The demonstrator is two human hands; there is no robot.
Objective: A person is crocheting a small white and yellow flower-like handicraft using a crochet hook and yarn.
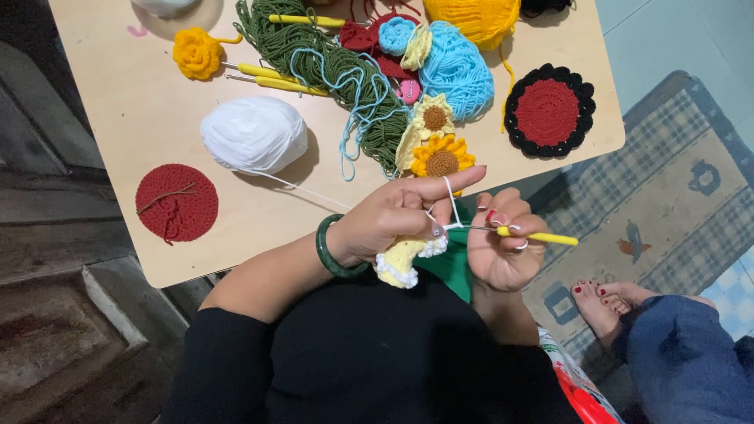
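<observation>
My left hand [393, 216] pinches a small yellow crochet piece with a white frilled edge [402, 261], its forefinger stretched out with white yarn looped over it. A green bangle [331, 250] sits on that wrist. My right hand [503, 243] grips a yellow-handled crochet hook [542, 236], whose metal tip reaches into the piece. The white strand runs back to a white yarn ball [253, 133] on the wooden table [141, 118].
On the table lie a dark red crochet round [177, 202], a red round with black border [548, 111], sunflower pieces [441, 157], a yellow rose [196, 53], green yarn [314, 55], blue yarn [455, 71] and spare hooks [275, 78]. A patterned rug [675, 180] and bare feet [601, 302] are at right.
</observation>
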